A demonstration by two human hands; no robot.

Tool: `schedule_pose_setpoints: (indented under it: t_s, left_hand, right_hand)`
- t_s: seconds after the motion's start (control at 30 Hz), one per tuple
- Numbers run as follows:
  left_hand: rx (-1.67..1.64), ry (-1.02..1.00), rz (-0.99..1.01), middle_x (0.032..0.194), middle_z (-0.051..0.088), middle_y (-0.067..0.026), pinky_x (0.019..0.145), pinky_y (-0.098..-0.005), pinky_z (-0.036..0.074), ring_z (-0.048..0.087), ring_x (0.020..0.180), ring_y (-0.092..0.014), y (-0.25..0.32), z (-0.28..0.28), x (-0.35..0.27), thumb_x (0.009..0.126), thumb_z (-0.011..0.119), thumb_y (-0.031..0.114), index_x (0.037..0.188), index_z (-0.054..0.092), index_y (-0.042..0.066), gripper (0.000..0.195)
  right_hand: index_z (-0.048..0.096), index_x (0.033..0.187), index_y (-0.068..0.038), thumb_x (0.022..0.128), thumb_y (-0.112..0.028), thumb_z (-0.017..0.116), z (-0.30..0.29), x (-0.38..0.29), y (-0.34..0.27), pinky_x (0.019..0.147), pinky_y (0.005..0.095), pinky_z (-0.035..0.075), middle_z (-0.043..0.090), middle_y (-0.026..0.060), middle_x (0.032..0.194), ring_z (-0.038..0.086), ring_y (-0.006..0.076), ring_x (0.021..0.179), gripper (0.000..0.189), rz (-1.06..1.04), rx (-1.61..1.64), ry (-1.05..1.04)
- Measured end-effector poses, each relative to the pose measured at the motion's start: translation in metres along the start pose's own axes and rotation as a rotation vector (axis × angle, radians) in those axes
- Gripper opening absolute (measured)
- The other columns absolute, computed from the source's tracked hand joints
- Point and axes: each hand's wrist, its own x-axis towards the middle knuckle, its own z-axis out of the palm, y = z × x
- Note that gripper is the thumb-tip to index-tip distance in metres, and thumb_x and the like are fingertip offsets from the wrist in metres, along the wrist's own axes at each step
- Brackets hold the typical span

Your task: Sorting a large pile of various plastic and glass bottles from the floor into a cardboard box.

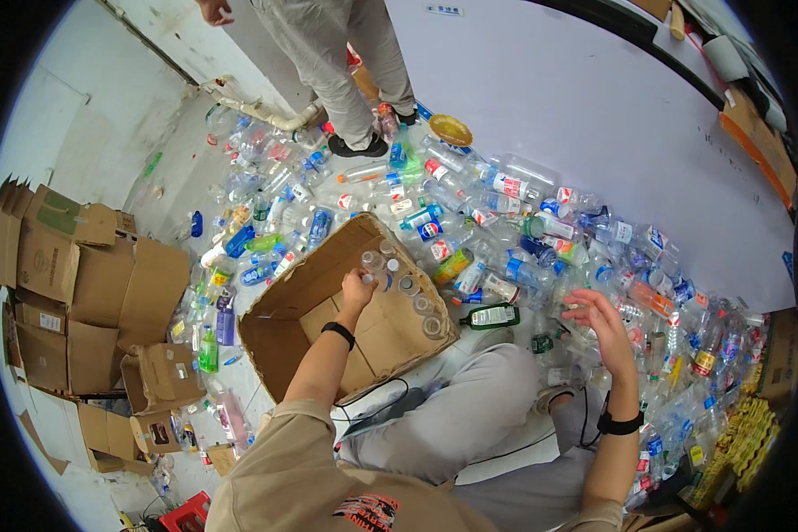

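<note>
In front of me stands an open cardboard box (266, 332), tilted across the view. Several clear plastic bottles (432, 326) stand upright along its right wall and far corner, seen from above. My left hand (358, 290) reaches into the box, with its fingers closed around the top of a clear plastic bottle (382, 282) beside the others. The fingers hide part of that bottle. My right hand (595, 322) is raised over the bottle pile on the right, fingers apart, holding nothing. A dark green bottle (491, 316) lies between the box and that hand.
Loose plastic bottles (505, 199) cover the floor beyond and right of the box. Another person (346, 80) stands at the far side among them. Cardboard boxes (93, 292) are stacked at left. A white panel (572, 113) borders the pile. A black cable (372, 392) runs near my leg.
</note>
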Motion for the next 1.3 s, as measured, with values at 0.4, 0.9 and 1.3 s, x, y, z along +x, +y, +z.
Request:
schedule_pose_setpoints:
  t_s: [0.4,0.9,1.3]
  left_hand:
    - [-0.377,-0.160,-0.313,0.106,0.069,-0.0092,0.073,-0.0306,0.053,0.065,0.091,-0.016,-0.015,0.039,0.011,0.081,0.076,0.006,0.129,0.058,0.003,0.052]
    - [-1.229,-0.167,0.103,0.105,0.067,-0.0065,0.079,-0.0276,0.049,0.064,0.091,-0.015,0.256,-0.076,-0.084,0.096,0.061,0.011,0.118,0.061,0.005,0.023]
    - [-0.953,-0.276,0.923,0.097,0.070,-0.0057,0.077,-0.0257,0.051,0.065,0.086,-0.011,0.514,-0.138,-0.202,0.093,0.065,0.008,0.112,0.067,0.000,0.020]
  right_hand:
    - [0.054,0.134,-0.004,0.104,-0.034,0.048,-0.016,-0.007,0.002,0.095,0.0316,0.045,0.063,0.0091,0.129,0.065,0.0191,0.111,0.042,-0.011,0.014,0.041]
    - [0.065,0.118,-0.007,0.104,-0.029,0.053,-0.052,-0.001,-0.007,0.084,0.0256,0.046,0.070,0.0044,0.114,0.068,0.0131,0.100,0.029,-0.013,0.061,0.505]
    - [0.066,0.117,-0.006,0.101,-0.027,0.059,-0.119,-0.026,0.004,0.077,0.0234,0.045,0.072,0.0028,0.107,0.068,0.0109,0.093,0.027,0.000,0.179,0.820]
